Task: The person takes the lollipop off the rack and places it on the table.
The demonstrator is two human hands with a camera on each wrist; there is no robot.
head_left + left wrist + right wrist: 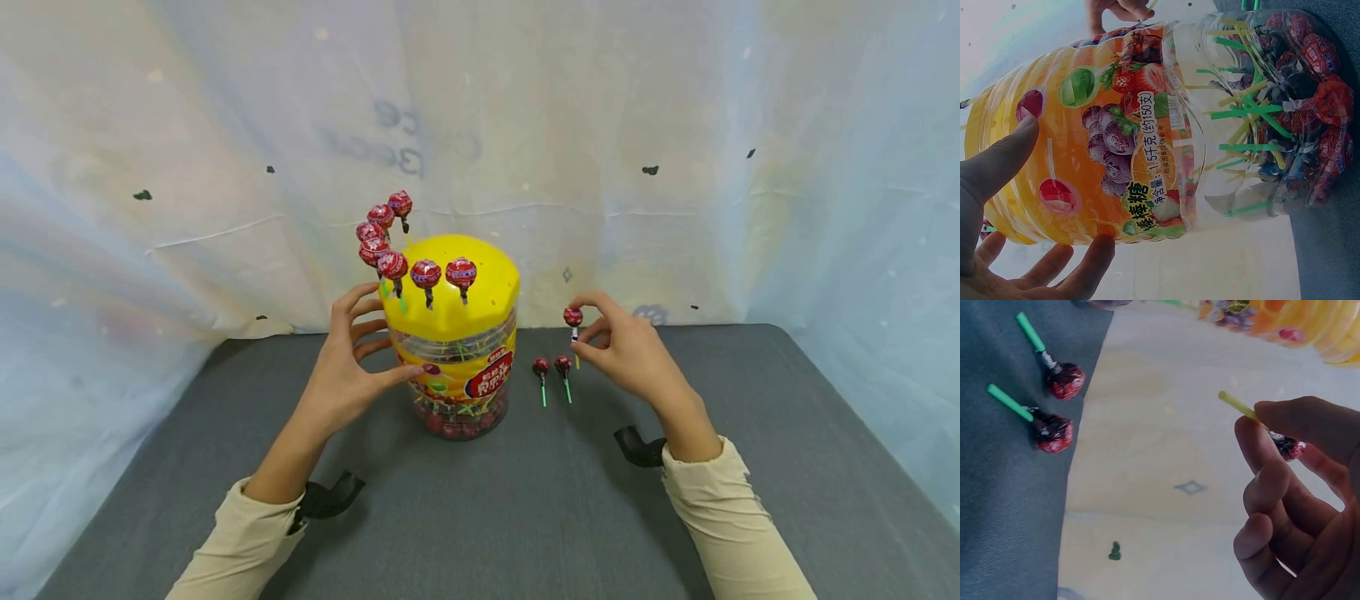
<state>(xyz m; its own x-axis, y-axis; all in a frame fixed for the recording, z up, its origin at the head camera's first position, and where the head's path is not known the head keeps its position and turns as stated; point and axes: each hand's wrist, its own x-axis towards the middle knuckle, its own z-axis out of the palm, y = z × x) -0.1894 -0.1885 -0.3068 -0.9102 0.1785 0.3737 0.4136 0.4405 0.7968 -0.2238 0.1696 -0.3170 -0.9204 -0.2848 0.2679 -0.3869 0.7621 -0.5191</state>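
A clear plastic candy jar [491,377] with a yellow lid [480,258] stands upright on the table. Several red-wrapped lollipops [426,273] stick up from the lid, in a curve along its left and front edge. My left hand [351,367] holds the jar's left side, thumb on the front label and fingers around the far side. To the right of the jar, above the table, my right hand [637,350] pinches a lollipop [573,317] by its yellow stick [1235,403], candy end up. Its wrapped head is partly hidden behind the fingers in the right wrist view.
Two loose lollipops [542,367] with green sticks lie on the grey table [480,517] between the jar and my right hand. Pale sheeting [525,125] hangs behind the table and along both sides. More lollipops [1332,100] fill the jar's bottom.
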